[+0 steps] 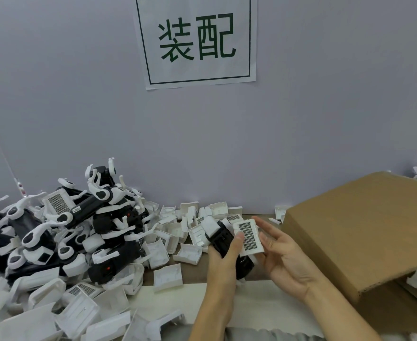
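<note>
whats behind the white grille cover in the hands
A black body sits right behind the white grille cover, gripped by the left hand; its lower end pokes out below. The right hand holds the cover. Where the two parts meet is covered.

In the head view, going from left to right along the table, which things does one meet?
Heap of black-and-white assemblies → loose white covers → left hand gripping a black body → white grille cover → right hand holding it → cardboard box.
</note>
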`<state>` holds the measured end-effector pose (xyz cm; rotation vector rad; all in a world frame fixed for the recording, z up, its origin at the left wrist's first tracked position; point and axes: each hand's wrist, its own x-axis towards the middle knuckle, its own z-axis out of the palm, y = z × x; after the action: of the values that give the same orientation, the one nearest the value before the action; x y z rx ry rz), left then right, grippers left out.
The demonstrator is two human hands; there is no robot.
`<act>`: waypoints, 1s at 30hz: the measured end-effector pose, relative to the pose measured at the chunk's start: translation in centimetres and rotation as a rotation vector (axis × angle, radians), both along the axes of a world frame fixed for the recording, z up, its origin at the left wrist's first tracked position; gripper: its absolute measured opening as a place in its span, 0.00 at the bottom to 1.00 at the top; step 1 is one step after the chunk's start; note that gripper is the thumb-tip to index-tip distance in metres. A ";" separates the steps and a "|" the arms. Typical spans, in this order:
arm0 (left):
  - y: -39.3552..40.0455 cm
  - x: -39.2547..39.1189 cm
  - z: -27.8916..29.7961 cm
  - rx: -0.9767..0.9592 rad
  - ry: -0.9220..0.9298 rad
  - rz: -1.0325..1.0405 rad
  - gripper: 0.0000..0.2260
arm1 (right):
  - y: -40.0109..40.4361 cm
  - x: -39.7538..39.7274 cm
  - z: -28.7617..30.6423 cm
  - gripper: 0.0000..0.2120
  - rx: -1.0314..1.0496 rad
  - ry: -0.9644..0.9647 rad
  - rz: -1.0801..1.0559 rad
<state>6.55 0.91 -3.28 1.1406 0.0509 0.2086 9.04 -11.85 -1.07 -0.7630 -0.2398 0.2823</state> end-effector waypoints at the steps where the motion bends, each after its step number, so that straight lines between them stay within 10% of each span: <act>1: 0.0 0.0 -0.1 0.013 -0.002 -0.003 0.32 | 0.0 0.0 0.0 0.19 -0.002 0.001 -0.002; 13: 0.1 0.5 -0.5 0.054 0.017 0.105 0.18 | 0.5 0.0 0.3 0.13 -0.353 -0.141 -0.145; 24: 0.2 0.4 -0.3 0.066 0.029 0.095 0.18 | 2.1 -1.3 1.5 0.29 -0.896 -0.615 -0.356; 30: 0.2 0.3 0.0 -0.048 0.059 0.068 0.16 | 2.0 -1.3 0.7 0.05 -0.997 -0.736 -0.261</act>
<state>6.85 1.11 -3.30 1.0978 0.1462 0.2331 7.74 -9.86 -0.33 -1.8648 -0.7095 -0.1762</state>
